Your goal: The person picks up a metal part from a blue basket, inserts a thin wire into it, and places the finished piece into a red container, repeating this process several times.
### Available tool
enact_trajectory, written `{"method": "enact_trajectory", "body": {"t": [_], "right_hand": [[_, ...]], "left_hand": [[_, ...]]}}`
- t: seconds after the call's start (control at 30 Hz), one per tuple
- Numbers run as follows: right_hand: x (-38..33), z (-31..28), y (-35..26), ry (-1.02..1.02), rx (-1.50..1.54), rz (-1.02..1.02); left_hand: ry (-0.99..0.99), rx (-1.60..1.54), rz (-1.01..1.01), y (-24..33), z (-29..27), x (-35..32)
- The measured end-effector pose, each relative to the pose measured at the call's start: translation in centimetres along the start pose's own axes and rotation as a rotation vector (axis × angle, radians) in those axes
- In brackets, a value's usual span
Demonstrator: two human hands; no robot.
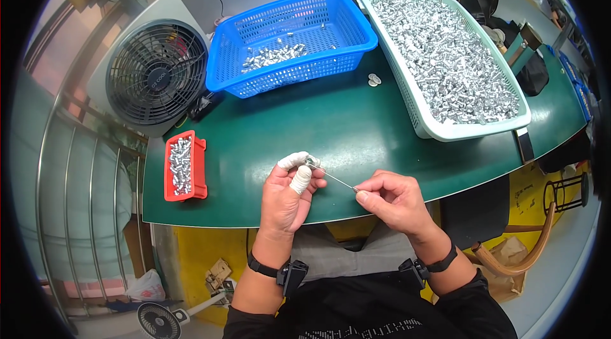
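Head view:
1. My left hand (284, 204), thumb and forefinger wrapped in white tape (301, 180): pinching a small metal piece (310, 161) above the green table (254, 129), its detail too small to tell
2. My right hand (396, 201): pinching a thin rod (338, 179), its far end at that piece
3. Handling, my judgement: left pinch steady, rod straight, pressure light
4. Leftward: red bin (199, 172)

L hand (282, 204): white wraps (301, 181), prob. tape, on thumb + a finger. Below L hand & R hand (398, 202), blk wrist straps (263, 267) w/ blk boxy units (293, 276), grey trousers (344, 260), blk short-sleeved top (375, 301) w/ pale print (375, 328).
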State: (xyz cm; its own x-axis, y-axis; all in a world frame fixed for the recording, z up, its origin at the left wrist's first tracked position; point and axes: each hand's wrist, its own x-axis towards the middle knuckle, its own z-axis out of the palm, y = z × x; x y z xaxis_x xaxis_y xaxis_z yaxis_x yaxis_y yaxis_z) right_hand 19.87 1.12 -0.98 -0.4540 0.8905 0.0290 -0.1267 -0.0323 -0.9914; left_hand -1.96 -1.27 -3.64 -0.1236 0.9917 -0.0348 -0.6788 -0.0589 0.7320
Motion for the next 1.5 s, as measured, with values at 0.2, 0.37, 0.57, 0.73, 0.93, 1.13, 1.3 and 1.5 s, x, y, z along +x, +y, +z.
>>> {"method": "enact_trajectory", "body": {"t": [0.2,0.37,0.57,0.73,0.93,1.13,1.3,1.5], "right_hand": [[-0.5,0.2,-0.4,0.016,-0.017,0.029],[-0.8,0.5,-0.7,0.012,-0.036,0.043],[-1.1,1.2,-0.9,-0.004,0.025,0.082],[-0.2,2.5,-1.7,0.0,0.181,0.237],[1.0,2.4,-0.4,0.095,-0.973,-0.747],[0.1,2.6,0.5,0.026,-0.173,-0.113],[0.3,2.9,-0.3,-0.08,0.139,0.165],[-1.2,4.4,-0.2,0.06,-0.392,-0.297]], "left_hand": [[0.015,-0.016,-0.003,0.2,0.2,-0.5],[0.01,-0.063,-0.013,0.6,0.2,-0.8],[0.067,0.033,-0.018,1.5,1.4,-1.3],[-0.063,0.096,-0.165,2.3,0.3,-1.2],[0.013,0.114,-0.149,1.6,0.2,-1.1],[0.02,0.195,-0.105,1.3,0.6,-1.9],[0.042,-0.027,-0.047,1.6,-0.1,-2.3],[0.09,-0.201,0.067,1.7,-1.6,-2.2]]}}
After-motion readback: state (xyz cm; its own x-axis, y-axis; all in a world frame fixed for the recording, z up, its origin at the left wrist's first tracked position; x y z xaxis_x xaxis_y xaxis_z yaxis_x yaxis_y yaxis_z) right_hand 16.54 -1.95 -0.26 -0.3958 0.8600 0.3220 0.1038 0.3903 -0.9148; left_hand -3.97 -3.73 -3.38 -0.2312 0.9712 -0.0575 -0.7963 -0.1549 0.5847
